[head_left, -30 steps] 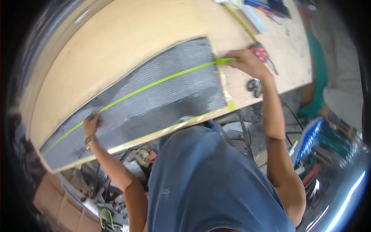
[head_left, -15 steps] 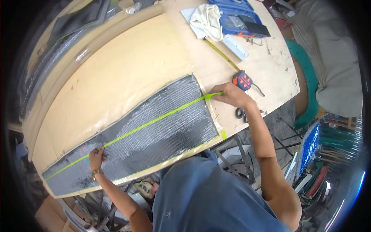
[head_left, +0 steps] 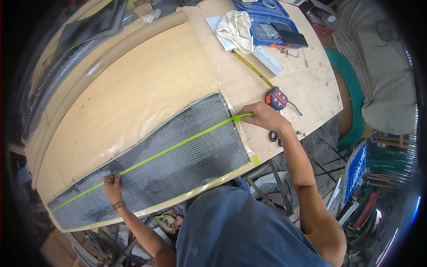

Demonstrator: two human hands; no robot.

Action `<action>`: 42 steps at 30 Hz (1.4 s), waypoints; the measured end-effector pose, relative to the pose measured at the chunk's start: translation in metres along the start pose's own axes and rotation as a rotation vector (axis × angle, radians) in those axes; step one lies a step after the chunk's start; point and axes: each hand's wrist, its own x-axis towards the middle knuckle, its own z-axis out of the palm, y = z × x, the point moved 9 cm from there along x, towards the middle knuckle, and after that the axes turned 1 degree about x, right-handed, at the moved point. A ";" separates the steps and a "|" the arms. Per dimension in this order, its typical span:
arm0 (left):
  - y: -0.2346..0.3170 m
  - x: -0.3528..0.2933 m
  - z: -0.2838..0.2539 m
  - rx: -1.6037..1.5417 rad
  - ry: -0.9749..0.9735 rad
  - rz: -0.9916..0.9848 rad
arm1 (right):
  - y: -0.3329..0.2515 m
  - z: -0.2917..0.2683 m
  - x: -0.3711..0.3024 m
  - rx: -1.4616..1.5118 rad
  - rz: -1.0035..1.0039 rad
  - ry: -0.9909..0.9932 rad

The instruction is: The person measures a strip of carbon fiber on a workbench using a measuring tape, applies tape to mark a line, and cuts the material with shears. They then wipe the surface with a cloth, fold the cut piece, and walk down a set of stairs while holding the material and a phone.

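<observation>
A long strip of lime-green tape (head_left: 171,148) runs lengthwise along a tapered sheet of dark woven carbon-fibre-like fabric (head_left: 195,162), which lies on a pale board. My right hand (head_left: 263,117) pinches the strip's right end just beyond the fabric's short edge. Near the narrow left end, my left hand (head_left: 112,188), with a watch at the wrist, has its fingers closed down at the tape line. Whatever those fingers hold, if anything, is hidden. Green tape also borders the fabric's near edge, with a short piece (head_left: 255,160) at the right corner.
Beyond my right hand lies a tape measure (head_left: 276,98), its yellow blade pulled out. Black-handled scissors (head_left: 273,135) rest near the table edge. Further back are a metal angle piece (head_left: 268,61), a white cloth (head_left: 235,32) and an open blue case (head_left: 284,27). A curved tube-like rim (head_left: 95,71) bounds the board.
The view has shifted slightly. My left hand has moved a little along the tape line, and my right hand still holds the tape's end.
</observation>
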 end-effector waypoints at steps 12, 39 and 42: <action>0.033 -0.032 -0.014 0.010 0.238 0.164 | -0.002 0.004 0.004 0.047 0.042 -0.028; 0.288 -0.260 0.294 0.292 -0.738 1.282 | 0.009 0.005 0.002 0.056 -0.035 0.009; 0.280 -0.278 0.299 0.300 -0.786 1.323 | 0.009 0.004 -0.001 0.031 -0.041 0.014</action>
